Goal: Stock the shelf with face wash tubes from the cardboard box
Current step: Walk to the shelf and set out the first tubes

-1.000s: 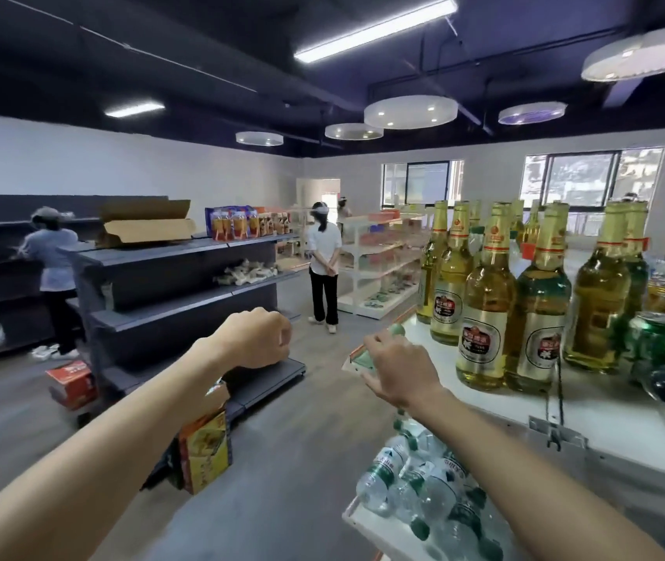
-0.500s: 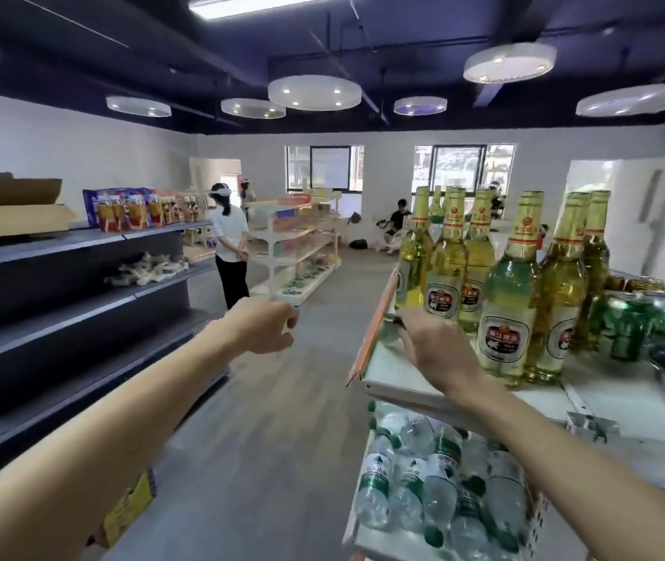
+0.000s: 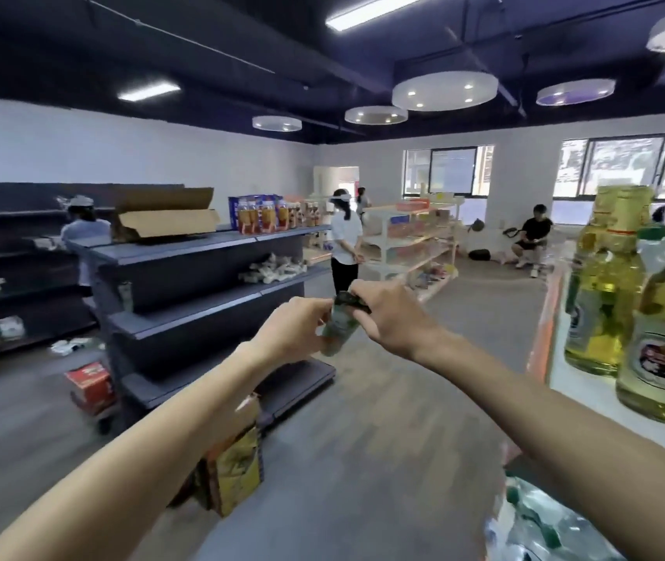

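Both my arms reach out in front of me over the aisle. A greenish face wash tube (image 3: 338, 323) with a dark cap is held between them: my left hand (image 3: 292, 334) grips its lower body and my right hand (image 3: 393, 317) pinches the capped top. An open cardboard box (image 3: 164, 216) sits on the top level of the dark grey shelf (image 3: 201, 305) to my left. White packets (image 3: 274, 269) lie on that shelf's middle level. The view is blurred.
A white shelf (image 3: 577, 382) at my right carries tall yellow glass bottles (image 3: 662, 342), with water bottles (image 3: 541, 520) below. A yellow box (image 3: 233, 467) leans at the dark shelf's foot and a red box (image 3: 90, 382) lies on the floor. People stand and sit further back.
The view has swung left. My right hand came off the white shelf's edge and met my left hand in mid-air, and both now hold the tube.
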A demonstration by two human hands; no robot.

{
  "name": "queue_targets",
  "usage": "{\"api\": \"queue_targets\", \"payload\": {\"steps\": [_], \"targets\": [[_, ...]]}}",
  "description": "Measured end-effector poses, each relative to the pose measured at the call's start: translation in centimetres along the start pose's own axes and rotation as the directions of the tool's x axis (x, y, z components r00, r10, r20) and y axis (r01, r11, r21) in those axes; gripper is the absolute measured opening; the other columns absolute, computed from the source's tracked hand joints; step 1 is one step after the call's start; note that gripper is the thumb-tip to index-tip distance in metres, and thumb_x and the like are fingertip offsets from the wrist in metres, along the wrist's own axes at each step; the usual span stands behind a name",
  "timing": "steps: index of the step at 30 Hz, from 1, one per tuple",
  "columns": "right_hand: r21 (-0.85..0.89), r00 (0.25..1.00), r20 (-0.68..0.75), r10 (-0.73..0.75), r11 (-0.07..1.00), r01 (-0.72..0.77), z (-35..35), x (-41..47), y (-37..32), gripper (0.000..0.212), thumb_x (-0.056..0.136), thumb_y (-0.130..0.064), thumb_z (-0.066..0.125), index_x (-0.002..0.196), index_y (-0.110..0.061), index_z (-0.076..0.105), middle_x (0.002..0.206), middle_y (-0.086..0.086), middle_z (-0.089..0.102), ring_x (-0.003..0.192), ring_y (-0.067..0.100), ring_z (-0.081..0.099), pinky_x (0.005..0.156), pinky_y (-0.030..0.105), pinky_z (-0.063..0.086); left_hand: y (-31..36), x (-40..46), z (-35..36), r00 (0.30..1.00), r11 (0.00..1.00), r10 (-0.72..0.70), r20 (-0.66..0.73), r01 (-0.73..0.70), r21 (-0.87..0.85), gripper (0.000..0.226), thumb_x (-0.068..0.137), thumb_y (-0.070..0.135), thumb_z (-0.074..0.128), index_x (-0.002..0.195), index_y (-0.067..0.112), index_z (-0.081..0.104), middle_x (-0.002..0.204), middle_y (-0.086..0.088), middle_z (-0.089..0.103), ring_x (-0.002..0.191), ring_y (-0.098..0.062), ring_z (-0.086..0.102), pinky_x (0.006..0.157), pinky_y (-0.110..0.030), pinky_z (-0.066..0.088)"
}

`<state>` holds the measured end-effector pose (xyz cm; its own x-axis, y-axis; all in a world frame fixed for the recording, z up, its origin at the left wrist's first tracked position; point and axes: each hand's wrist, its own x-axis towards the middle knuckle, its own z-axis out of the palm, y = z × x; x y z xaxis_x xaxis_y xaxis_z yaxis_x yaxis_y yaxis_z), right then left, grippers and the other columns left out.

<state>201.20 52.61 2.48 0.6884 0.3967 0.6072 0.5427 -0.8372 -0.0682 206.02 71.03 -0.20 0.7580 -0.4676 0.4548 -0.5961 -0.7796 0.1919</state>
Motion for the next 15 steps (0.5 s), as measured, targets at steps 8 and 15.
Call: {"api": "queue_targets", "payload": {"steps": [8, 15], "targets": [[0.243, 0.969, 0.049, -0.240, 0.944, 0.222, 9.0, 11.6, -1.7, 0.020, 0.091, -0.030, 0.064, 0.104, -0.016, 0.056, 0.093, 0.004, 0.068, 0.083, 0.023, 0.063, 0.068, 0.033, 0.046, -10.8, -1.5, -3.4, 0.960, 0.947, -0.269, -0.078, 0.278, 0.160, 0.023, 0.077, 0.032, 0.073, 0.098, 0.026, 0.069, 0.085, 0.003, 0.072, 0.077, -0.021, 0.066, 0.071, -0.035, 0.054], [0.384, 0.969, 0.105, -0.222, 0.908, 0.167, 14.2, 16.4, -0.9, 0.032, 0.088, -0.028, 0.068, 0.114, -0.016, 0.055, 0.107, 0.004, 0.070, 0.097, 0.022, 0.066, 0.085, 0.040, 0.054, -16.8, -1.3, -3.7, 0.871, 0.849, -0.480, -0.101, 0.491, 0.195, 0.018, 0.074, 0.035, 0.074, 0.081, 0.022, 0.063, 0.082, 0.004, 0.071, 0.077, -0.021, 0.067, 0.072, -0.035, 0.054]]}}
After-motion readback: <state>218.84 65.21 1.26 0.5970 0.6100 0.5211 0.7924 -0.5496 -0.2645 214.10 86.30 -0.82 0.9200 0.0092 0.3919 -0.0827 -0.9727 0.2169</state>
